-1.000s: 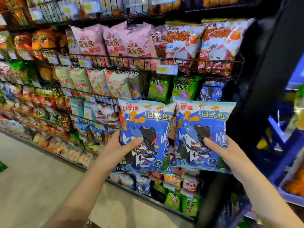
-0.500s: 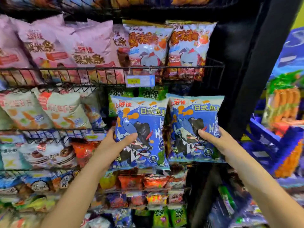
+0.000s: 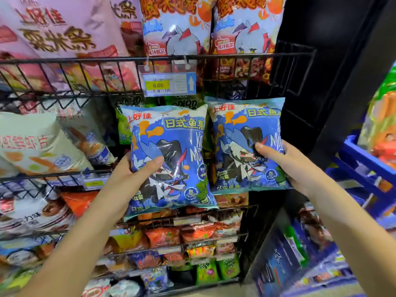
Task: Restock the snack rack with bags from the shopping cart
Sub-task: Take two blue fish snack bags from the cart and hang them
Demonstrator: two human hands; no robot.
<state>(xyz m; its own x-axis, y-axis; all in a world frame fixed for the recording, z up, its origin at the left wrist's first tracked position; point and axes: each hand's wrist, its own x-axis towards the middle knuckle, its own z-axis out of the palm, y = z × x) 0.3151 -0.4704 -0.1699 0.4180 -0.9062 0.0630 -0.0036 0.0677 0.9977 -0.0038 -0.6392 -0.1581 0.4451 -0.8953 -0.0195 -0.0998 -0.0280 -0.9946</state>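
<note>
Up at the snack rack [image 3: 235,55], we grip the left blue bag [image 3: 171,146] in our left hand [image 3: 137,174], the right blue bag [image 3: 242,136] just beside it in our right hand [image 3: 285,163], thumbs across the fronts.

Two blue bags [image 3: 171,146] [image 3: 242,133], two orange-lettered bags [image 3: 175,28] [image 3: 246,28], one yellow price tag [image 3: 169,84].

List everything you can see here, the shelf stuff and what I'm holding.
Blue cartoon-print foil snack bags: two, blue, one gripped in each hand.
Pink foil snack bags: several, pink, top shelf, left.
Orange-and-white foil snack bags: two, top shelf, middle.
Yellow-and-blue price label: one, hanging from top shelf rail.
Black wire rack: one, black, holding the bags.
Left hand: one, grips left blue bag.
Right hand: one, grips right blue bag.
</note>
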